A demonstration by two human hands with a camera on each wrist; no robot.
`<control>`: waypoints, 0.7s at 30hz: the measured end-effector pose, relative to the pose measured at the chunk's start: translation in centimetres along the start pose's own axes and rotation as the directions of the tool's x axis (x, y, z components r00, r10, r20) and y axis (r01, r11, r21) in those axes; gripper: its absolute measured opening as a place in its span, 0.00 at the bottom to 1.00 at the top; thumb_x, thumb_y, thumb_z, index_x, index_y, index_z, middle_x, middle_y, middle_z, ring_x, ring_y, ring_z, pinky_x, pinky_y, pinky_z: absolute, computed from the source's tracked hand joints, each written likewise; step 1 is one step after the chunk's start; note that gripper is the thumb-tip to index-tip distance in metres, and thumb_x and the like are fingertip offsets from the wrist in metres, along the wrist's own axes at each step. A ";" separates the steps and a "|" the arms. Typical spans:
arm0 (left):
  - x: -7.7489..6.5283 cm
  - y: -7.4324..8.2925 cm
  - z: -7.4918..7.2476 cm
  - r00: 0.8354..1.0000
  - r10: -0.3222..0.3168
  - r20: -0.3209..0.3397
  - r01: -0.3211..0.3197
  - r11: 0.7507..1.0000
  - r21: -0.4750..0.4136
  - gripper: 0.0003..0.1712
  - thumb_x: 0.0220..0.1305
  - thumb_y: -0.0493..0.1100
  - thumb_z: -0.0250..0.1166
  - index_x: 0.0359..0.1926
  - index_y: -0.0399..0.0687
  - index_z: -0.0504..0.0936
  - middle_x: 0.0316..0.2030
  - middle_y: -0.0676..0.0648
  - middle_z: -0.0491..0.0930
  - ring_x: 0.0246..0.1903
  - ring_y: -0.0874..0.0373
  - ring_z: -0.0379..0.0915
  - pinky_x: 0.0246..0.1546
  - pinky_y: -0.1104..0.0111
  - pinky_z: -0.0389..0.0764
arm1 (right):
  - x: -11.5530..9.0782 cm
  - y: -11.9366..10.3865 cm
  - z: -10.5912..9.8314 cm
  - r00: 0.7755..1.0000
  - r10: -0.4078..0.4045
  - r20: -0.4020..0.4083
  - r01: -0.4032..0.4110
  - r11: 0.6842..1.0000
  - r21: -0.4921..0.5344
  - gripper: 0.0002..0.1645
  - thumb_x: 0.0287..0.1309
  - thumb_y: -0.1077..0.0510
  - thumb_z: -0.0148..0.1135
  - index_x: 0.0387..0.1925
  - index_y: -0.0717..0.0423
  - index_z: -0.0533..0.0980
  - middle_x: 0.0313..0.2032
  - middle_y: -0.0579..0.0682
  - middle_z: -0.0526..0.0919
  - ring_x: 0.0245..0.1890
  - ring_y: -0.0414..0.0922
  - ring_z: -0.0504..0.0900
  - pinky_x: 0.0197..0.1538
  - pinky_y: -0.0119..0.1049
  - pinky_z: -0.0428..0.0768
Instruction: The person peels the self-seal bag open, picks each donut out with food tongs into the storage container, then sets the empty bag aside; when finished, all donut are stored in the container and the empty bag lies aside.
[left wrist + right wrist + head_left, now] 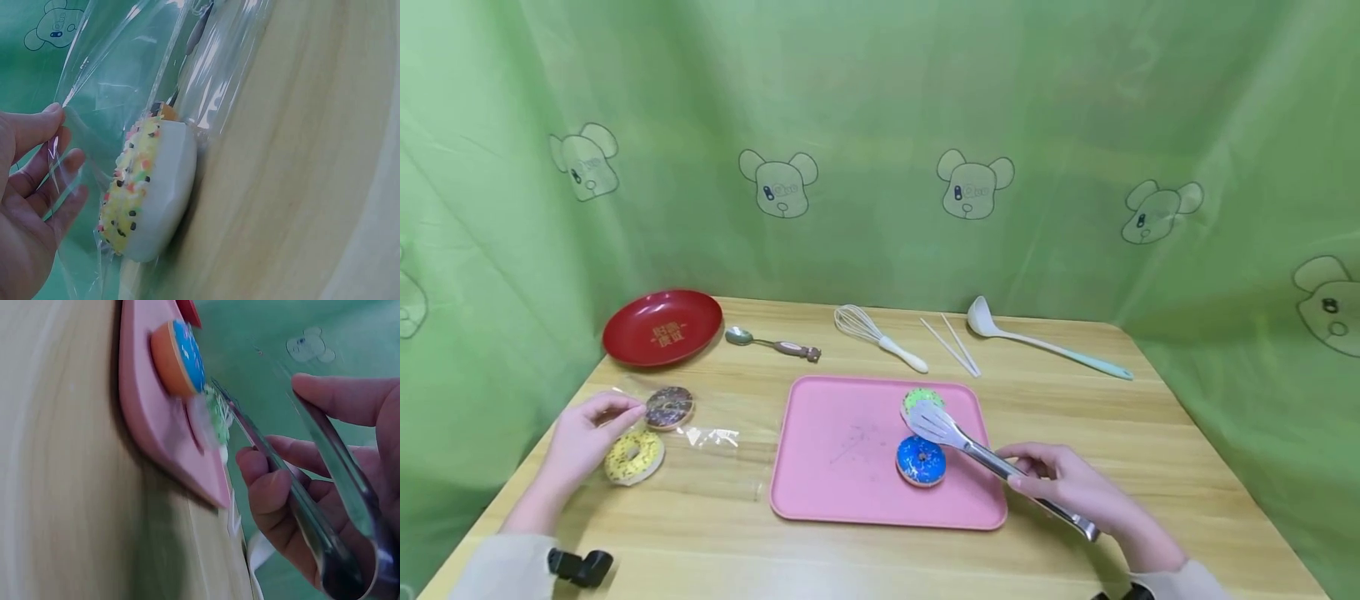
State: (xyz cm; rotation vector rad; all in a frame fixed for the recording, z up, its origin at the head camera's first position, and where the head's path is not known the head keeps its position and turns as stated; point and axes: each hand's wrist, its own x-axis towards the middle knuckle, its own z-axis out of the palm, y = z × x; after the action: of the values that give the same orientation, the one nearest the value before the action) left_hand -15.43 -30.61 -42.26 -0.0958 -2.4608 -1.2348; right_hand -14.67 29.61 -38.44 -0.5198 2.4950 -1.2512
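My left hand (587,433) pinches the edge of a clear plastic bag (119,81) between thumb and fingers. In the bag lie a chocolate-brown donut (670,407) and a yellow sprinkled donut (634,457); the yellow one shows side-on in the left wrist view. My right hand (1060,483) grips metal tongs (988,460) by their arms, which stand apart in the right wrist view. The slotted head of the tongs is over the pink tray (827,450), overlapping a green donut (919,398). A blue donut (921,462) lies on the tray just nearer than the green one.
Behind the bag stands a red plate (662,327). Along the back lie a spoon (775,343), a whisk (880,337), two white sticks (951,344) and a ladle (1048,340). A green curtain (880,100) encloses the back and sides of the wooden table (1075,408).
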 end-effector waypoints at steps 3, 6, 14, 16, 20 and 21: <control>0.0 0.1 0.0 1.000 -0.011 0.006 0.011 1.000 0.001 0.11 0.59 0.40 0.65 0.39 0.36 0.81 0.33 0.61 0.79 0.34 0.77 0.71 0.37 0.86 0.70 | 0.9 -0.7 0.7 1.000 -0.008 0.009 0.008 1.000 -0.003 0.24 0.57 0.54 0.62 0.52 0.63 0.73 0.32 0.53 0.77 0.30 0.42 0.73 0.30 0.30 0.72; 0.0 0.2 -0.2 1.000 -0.026 0.000 0.026 1.000 0.011 0.12 0.59 0.41 0.65 0.39 0.36 0.80 0.32 0.63 0.79 0.34 0.78 0.71 0.37 0.86 0.70 | 2.0 -1.3 1.4 0.999 -0.018 0.030 0.018 1.000 0.004 0.24 0.57 0.54 0.62 0.53 0.63 0.73 0.33 0.53 0.77 0.32 0.44 0.73 0.32 0.30 0.72; 0.0 0.0 -0.3 0.999 -0.031 0.010 0.031 1.000 0.005 0.12 0.59 0.41 0.65 0.39 0.36 0.80 0.32 0.64 0.79 0.34 0.77 0.72 0.36 0.86 0.70 | 4.2 -2.8 3.3 0.994 -0.063 0.089 0.060 0.997 0.042 0.23 0.57 0.54 0.63 0.51 0.61 0.74 0.32 0.52 0.76 0.32 0.44 0.73 0.33 0.30 0.73; 0.1 -0.1 -0.2 1.000 -0.028 0.008 0.028 1.000 0.000 0.12 0.60 0.41 0.65 0.39 0.36 0.80 0.31 0.64 0.79 0.34 0.77 0.72 0.36 0.86 0.70 | 4.7 -3.4 3.6 0.993 -0.069 0.100 0.065 0.997 0.043 0.23 0.57 0.55 0.63 0.52 0.62 0.73 0.32 0.52 0.76 0.32 0.45 0.73 0.33 0.30 0.74; 0.2 0.1 -0.2 1.000 -0.022 0.002 0.022 1.000 0.000 0.12 0.59 0.41 0.65 0.39 0.35 0.80 0.31 0.66 0.79 0.34 0.78 0.71 0.36 0.86 0.69 | 5.8 -4.5 4.3 0.989 -0.082 0.122 0.077 0.996 0.050 0.26 0.57 0.55 0.62 0.55 0.64 0.72 0.32 0.52 0.76 0.33 0.45 0.72 0.34 0.30 0.74; 0.3 0.1 -0.2 1.000 -0.021 0.000 0.021 1.000 0.001 0.12 0.59 0.41 0.65 0.39 0.35 0.80 0.31 0.66 0.78 0.34 0.78 0.71 0.37 0.86 0.69 | 6.1 -4.8 4.5 0.989 -0.084 0.123 0.078 0.996 0.048 0.26 0.57 0.55 0.62 0.55 0.63 0.72 0.32 0.52 0.75 0.33 0.45 0.72 0.35 0.31 0.74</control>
State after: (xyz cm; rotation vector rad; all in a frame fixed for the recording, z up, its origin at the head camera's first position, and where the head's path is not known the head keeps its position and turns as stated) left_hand -15.58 -30.71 -41.95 -0.0695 -2.4686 -1.2429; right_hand -17.31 21.03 -37.79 -0.6738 2.3597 -1.2580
